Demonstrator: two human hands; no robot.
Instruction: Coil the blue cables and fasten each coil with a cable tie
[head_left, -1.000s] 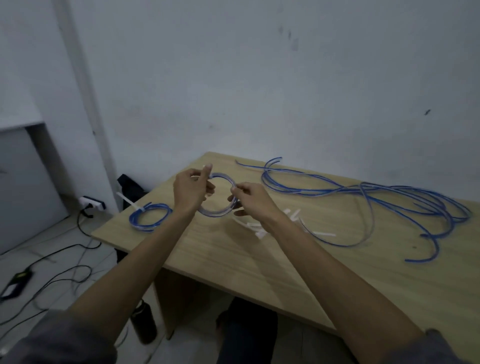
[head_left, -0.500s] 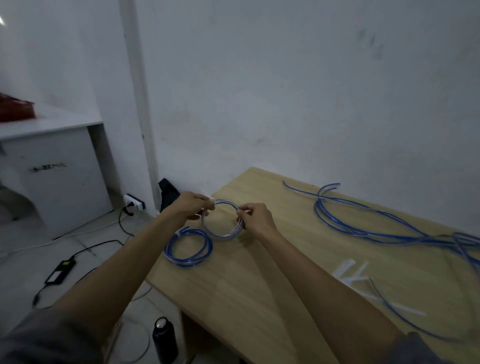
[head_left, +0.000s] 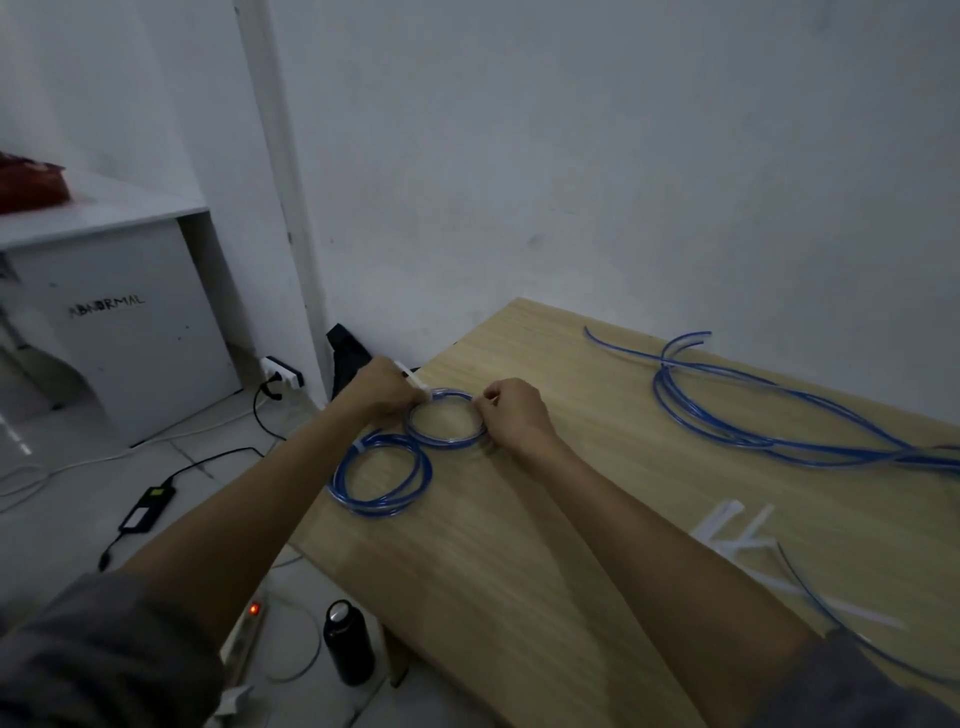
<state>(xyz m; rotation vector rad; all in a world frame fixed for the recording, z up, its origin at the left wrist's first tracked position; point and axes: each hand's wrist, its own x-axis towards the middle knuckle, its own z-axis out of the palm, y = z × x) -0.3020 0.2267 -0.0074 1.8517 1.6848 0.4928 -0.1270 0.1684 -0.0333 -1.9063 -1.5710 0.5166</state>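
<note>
A small blue cable coil (head_left: 442, 441) lies on the wooden table (head_left: 519, 545) near its far left corner. My left hand (head_left: 384, 391) grips the coil's left side, where a white cable tie (head_left: 413, 378) sticks up past the fingers. My right hand (head_left: 511, 410) pinches the coil's right side. A second blue coil (head_left: 382, 475), with a tie on it, lies just in front, touching the first. Several loose blue cables (head_left: 753, 421) sprawl across the far right of the table. Spare white cable ties (head_left: 737, 535) lie at the right.
The table's left edge runs close to both coils. On the floor below stand a black bottle (head_left: 348, 644) and a power strip (head_left: 249, 623), with a black adapter (head_left: 148, 506) and cords further left. A white cabinet (head_left: 104, 312) stands at the left wall.
The view has swung left and down. Both hands have lowered the held coil from the air onto the table beside the finished coil.
</note>
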